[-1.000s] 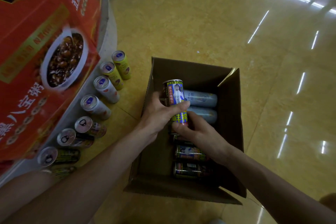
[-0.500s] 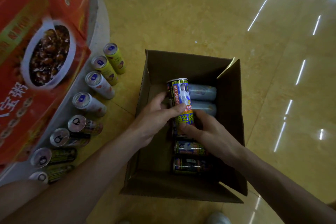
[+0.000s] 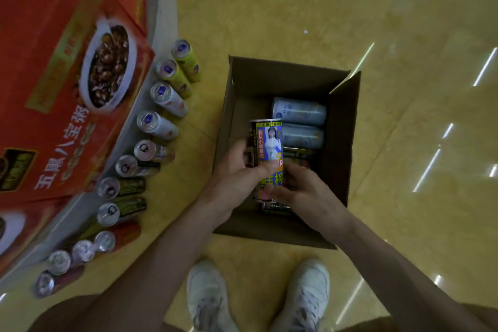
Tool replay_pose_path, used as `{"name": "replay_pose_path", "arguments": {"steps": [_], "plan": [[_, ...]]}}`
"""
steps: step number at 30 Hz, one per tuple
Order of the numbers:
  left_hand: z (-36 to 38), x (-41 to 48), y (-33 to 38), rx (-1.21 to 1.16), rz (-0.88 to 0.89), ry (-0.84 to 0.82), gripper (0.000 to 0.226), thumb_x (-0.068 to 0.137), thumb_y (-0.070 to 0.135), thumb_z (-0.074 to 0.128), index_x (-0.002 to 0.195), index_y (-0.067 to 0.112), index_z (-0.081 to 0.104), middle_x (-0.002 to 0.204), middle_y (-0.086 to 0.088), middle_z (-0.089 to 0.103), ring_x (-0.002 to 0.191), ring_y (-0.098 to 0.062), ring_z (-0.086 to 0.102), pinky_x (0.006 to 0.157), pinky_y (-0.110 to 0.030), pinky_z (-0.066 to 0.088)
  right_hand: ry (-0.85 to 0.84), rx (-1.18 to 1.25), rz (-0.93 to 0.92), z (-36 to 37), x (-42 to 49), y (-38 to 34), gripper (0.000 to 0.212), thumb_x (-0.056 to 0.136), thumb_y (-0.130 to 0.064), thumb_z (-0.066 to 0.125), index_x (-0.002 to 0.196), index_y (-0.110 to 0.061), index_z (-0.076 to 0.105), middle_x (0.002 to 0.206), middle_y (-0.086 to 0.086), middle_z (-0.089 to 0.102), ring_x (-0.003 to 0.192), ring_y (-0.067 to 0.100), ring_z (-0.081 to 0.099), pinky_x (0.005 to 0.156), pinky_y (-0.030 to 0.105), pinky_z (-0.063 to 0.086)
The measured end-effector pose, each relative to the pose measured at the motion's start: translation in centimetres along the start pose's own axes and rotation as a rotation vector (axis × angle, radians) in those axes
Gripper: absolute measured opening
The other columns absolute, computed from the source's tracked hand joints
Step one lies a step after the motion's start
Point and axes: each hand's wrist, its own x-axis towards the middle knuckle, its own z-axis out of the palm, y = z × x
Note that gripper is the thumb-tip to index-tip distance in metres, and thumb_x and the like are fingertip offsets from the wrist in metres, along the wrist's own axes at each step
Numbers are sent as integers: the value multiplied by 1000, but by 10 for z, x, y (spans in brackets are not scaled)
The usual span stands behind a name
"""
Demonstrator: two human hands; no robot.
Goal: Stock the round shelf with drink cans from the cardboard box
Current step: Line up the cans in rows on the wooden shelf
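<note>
An open cardboard box stands on the floor in front of me. Both my hands hold one blue and yellow drink can upright over the box. My left hand grips its side, thumb across the label. My right hand grips its lower end. Two pale blue cans lie at the far end of the box, and dark cans lie partly hidden under my hands. The round shelf curves along the left, with a row of several cans standing along its base.
Red cartons with a bowl picture are stacked on the round shelf. My two white shoes stand on the yellow tiled floor just near the box. Open floor lies to the right of the box.
The can has risen a little out of the box, still held by both hands. The view has tilted down, so my shoes and more of the can row show.
</note>
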Motion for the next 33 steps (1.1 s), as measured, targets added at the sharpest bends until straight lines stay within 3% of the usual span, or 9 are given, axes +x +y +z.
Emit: {"name": "replay_pose_path", "arguments": {"steps": [5, 7, 11, 15, 18, 25, 28, 30, 33], "plan": [[-7, -48, 38, -17, -10, -54, 65, 67, 39, 83, 125, 19, 60, 114, -9, 74, 111, -26, 70, 102, -53, 52, -9, 139, 25, 4, -54, -31, 38, 90, -5, 70, 127, -11, 60, 111, 8, 75, 102, 17, 71, 90, 28, 56], [-7, -77, 55, -12, -41, -80, 65, 71, 33, 83, 128, 16, 58, 114, -11, 74, 110, -27, 70, 102, -53, 52, 0, 146, 36, 9, -82, -46, 37, 91, -7, 70, 127, -11, 60, 111, 11, 74, 103, 21, 71, 93, 36, 57], [0, -140, 102, 7, -83, -76, 64, 74, 29, 80, 132, 17, 57, 111, -9, 75, 104, -25, 72, 97, -55, 55, -3, 96, 54, 17, -143, -91, 45, 82, -36, 73, 125, -26, 61, 111, 2, 74, 106, 23, 71, 97, 54, 53], [5, -212, 165, 2, -88, -44, 69, 67, 42, 84, 127, 20, 59, 112, -8, 75, 107, -24, 71, 100, -54, 53, -57, 68, 60, 10, -208, -153, 38, 91, -17, 71, 127, -18, 61, 109, 5, 75, 102, 21, 72, 97, 46, 55], [11, -265, 216, -30, -85, -5, 57, 70, 33, 83, 121, 19, 60, 114, -11, 74, 109, -27, 70, 101, -51, 53, -110, 56, 56, 1, -257, -209, 35, 92, -6, 69, 126, -10, 60, 107, 9, 76, 97, 21, 74, 89, 33, 57], [24, -363, 322, -57, -14, 71, 51, 80, 24, 80, 125, 16, 58, 116, -9, 72, 110, -25, 69, 94, -39, 57, -144, -66, -22, -13, -343, -320, 39, 90, -16, 70, 128, -16, 59, 106, 4, 75, 99, 20, 73, 97, 51, 54], [29, -394, 352, -80, 27, 112, 42, 86, 19, 78, 124, 19, 60, 114, -5, 74, 107, -21, 71, 94, -43, 58, -165, -99, -57, -18, -371, -354, 41, 89, -18, 71, 128, -16, 59, 107, 2, 76, 98, 18, 74, 97, 49, 55], [31, -408, 364, -88, 51, 141, 35, 89, 20, 76, 120, 23, 62, 110, -1, 75, 102, -19, 72, 94, -48, 57, -176, -127, -90, -19, -385, -370, 47, 80, -32, 73, 123, -19, 60, 105, 0, 76, 97, 17, 74, 95, 49, 55], [31, -430, 385, -109, 95, 179, 38, 84, 34, 76, 118, 26, 62, 109, -2, 76, 102, -21, 73, 95, -53, 56, -180, -161, -135, -15, -404, -393, 52, 75, -38, 72, 122, -19, 60, 104, 0, 76, 96, 16, 74, 92, 45, 57]]}}
